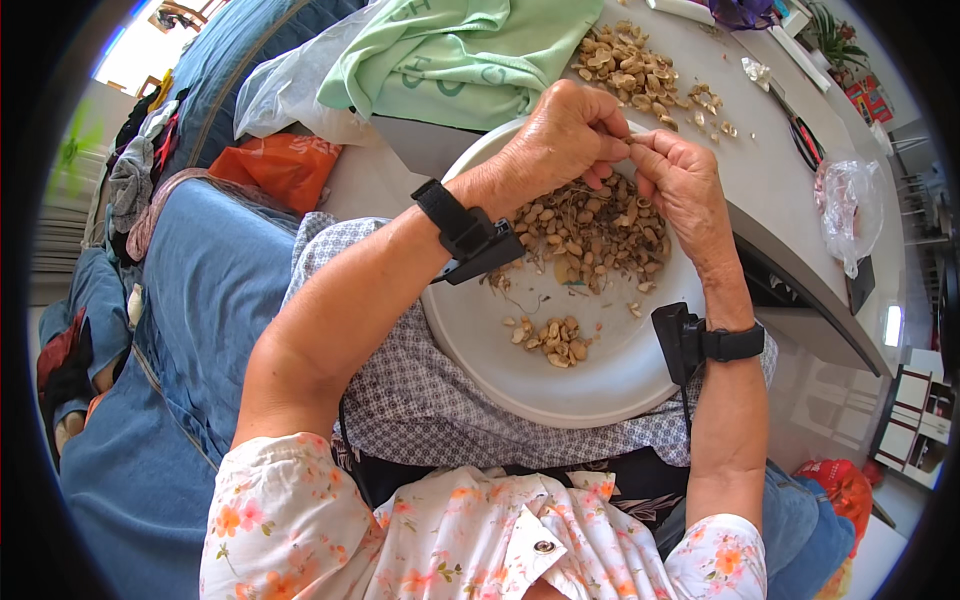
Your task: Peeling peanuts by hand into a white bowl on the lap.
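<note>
Over the far side of a wide pale basin, both hands meet fingertip to fingertip. My left hand and my right hand pinch a small brown thing between them, apparently a peanut; the fingers cover most of it. Below them, unshelled peanuts mixed with dry stems and roots fill the basin's far half. Nearer to me inside the basin is a small, lighter heap of peanuts or shell pieces; which of these I cannot tell. The basin rests on a patterned cloth over my lap.
Beyond the basin, empty peanut shells lie heaped on a pale table. A green towel lies at the far left. Scissors and a clear plastic bag lie to the right. An orange bag sits left of me.
</note>
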`<state>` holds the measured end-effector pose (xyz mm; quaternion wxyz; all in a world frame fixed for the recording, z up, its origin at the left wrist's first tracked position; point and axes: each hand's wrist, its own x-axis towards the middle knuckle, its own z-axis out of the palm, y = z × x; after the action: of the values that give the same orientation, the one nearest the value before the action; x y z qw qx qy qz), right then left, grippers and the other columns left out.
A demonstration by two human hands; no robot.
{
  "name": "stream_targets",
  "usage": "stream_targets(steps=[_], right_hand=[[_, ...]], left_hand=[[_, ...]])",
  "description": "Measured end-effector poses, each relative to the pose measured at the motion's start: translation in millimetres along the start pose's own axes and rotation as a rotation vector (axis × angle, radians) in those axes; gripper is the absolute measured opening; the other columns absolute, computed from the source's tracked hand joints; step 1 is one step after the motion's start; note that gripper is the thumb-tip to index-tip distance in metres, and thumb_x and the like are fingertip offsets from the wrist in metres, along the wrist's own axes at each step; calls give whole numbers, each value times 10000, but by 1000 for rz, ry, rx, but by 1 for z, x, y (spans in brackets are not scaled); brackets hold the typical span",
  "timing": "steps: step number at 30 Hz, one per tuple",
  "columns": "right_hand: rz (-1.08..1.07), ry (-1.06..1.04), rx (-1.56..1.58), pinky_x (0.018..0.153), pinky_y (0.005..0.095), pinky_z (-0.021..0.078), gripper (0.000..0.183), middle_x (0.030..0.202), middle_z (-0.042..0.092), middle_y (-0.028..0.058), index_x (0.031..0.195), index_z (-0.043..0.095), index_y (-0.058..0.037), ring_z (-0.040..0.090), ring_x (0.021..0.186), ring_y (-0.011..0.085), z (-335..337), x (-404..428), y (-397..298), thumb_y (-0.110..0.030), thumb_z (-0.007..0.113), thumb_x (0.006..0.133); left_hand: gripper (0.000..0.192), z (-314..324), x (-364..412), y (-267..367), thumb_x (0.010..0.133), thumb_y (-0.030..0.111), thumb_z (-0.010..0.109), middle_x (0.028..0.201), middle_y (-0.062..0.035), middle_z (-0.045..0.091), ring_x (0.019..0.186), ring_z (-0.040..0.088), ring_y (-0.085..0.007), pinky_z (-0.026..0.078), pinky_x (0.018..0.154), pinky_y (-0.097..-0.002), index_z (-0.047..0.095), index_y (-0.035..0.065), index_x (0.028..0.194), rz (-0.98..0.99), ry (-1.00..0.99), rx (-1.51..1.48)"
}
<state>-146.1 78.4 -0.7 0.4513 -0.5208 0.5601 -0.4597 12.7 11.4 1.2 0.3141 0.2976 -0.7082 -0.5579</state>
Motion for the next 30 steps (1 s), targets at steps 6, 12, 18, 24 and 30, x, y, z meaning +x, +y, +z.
stream_targets(steps=[6, 12, 18, 24, 30], right_hand=[[-31, 13, -51, 451, 178, 313, 176, 567, 490, -59, 853, 655, -16, 408, 502, 13, 3, 0, 5, -157, 556, 888], [-64, 124, -51, 430, 186, 314, 161, 556, 501, -47, 841, 650, -6, 418, 490, 15, 10, 1, 5, -111, 531, 870], [-67, 155, 91, 433, 173, 312, 149, 562, 501, -44, 848, 645, 8, 415, 493, 12, 7, 4, 10, -94, 537, 860], [-45, 158, 255, 428, 155, 294, 142, 584, 505, -43, 892, 629, 17, 401, 486, 8, 8, 3, 6, -100, 553, 868], [7, 159, 399, 371, 151, 229, 136, 590, 474, -57, 965, 580, -8, 340, 435, -1, 3, 5, 9, -107, 566, 873]], left_hand=[[49, 5, 1, -1, 787, -27, 624, 647, -60, 594, 562, 574, -95, 506, 462, -235, 615, -73, 772, 18, 18, 22], [55, 11, 1, -5, 819, -4, 617, 666, -59, 606, 546, 573, -89, 497, 496, -216, 643, -52, 828, -51, 107, -79], [68, 13, 3, -8, 828, -14, 597, 699, -84, 626, 586, 607, -114, 549, 546, -253, 650, -52, 845, -51, 153, -280], [107, 6, 3, -10, 854, 8, 589, 807, -119, 642, 655, 635, -149, 575, 625, -286, 636, -73, 906, -95, 103, -466], [133, 4, 7, -12, 862, 15, 585, 847, -120, 636, 694, 645, -165, 580, 664, -300, 616, -89, 940, -139, 62, -601]])
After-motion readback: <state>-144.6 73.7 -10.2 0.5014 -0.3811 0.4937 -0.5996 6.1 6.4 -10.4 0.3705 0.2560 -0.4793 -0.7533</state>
